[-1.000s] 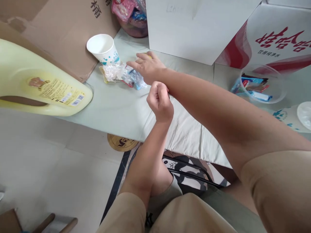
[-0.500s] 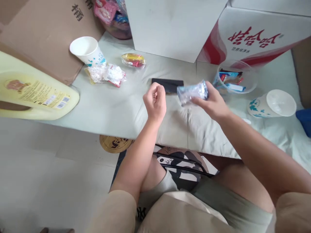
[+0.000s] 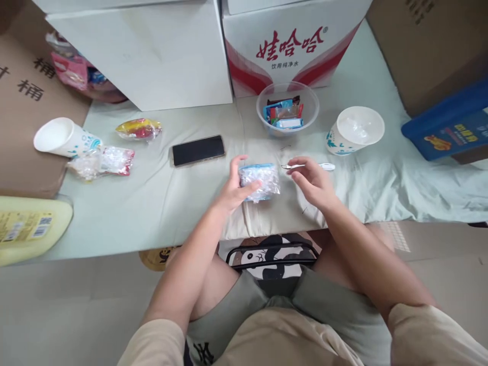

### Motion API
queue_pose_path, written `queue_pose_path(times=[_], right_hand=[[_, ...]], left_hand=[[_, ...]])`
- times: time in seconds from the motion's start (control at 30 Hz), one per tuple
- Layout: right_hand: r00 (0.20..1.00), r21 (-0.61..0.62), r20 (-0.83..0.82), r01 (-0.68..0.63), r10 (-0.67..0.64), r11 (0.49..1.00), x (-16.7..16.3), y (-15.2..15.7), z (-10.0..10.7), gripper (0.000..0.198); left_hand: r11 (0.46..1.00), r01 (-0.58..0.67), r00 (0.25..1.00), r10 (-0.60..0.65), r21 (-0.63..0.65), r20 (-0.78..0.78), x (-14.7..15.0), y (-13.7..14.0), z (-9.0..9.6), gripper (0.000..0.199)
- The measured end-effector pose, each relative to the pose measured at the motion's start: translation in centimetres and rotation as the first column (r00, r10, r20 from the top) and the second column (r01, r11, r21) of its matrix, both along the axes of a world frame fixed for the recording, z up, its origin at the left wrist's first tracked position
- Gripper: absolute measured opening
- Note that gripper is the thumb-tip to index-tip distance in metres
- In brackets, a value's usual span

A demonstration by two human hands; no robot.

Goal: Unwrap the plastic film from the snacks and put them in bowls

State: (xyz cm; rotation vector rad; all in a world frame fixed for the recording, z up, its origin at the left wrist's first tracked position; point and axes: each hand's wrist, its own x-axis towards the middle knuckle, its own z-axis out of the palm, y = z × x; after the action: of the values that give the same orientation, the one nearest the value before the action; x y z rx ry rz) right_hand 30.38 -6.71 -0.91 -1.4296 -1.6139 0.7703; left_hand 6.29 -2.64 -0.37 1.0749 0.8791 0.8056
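Note:
My left hand (image 3: 231, 190) is closed around a snack packet (image 3: 263, 179) in crinkled clear wrap with blue edges, its thumb lying across the front. Just to the right of the packet hovers my right hand (image 3: 311, 182), fingers bent but apart, with nothing visible in them. Behind those fingers a slim white-handled tool (image 3: 327, 166) lies on the cloth; its kind is partly hidden. Beyond both hands stands a clear plastic bowl (image 3: 263, 114) with several small wrapped snacks in it.
A phone (image 3: 199, 150) lies left of my hands. Paper cups stand at right (image 3: 337, 142) and tilted at left (image 3: 78, 140), near wrapped packets (image 3: 118, 160). White boxes (image 3: 290, 30) line the back. A yellow jug (image 3: 34, 229) occupies the left edge, a blue container (image 3: 446, 127) the right.
The packet has passed from my right hand to my left, which was a loose fist before. My right hand has let go and opened. The view has swung to the right.

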Motion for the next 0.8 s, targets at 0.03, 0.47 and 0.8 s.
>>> queue_pose_path(times=[0.03,0.47,0.8], right_hand=[[0.988,0.047,0.132,0.069,-0.075,0.996,1.0,0.3,-0.2,0.029],[0.998,-0.121,0.049,0.050,-0.044,0.991,0.0,-0.2,1.1,0.039],[0.985,-0.189,-0.028,-0.174,0.172,0.966,-4.3,-0.9,1.9,0.037]], left_hand=[[0.998,-0.059,0.998,0.060,-0.034,0.018,-0.2,0.4,-0.1,0.083],[0.932,-0.229,0.971,0.240,0.281,-0.003,-1.2,2.0,-1.8,0.072],[0.876,-0.033,0.969,0.145,0.481,-0.197,0.2,1.0,-3.3,0.072]])
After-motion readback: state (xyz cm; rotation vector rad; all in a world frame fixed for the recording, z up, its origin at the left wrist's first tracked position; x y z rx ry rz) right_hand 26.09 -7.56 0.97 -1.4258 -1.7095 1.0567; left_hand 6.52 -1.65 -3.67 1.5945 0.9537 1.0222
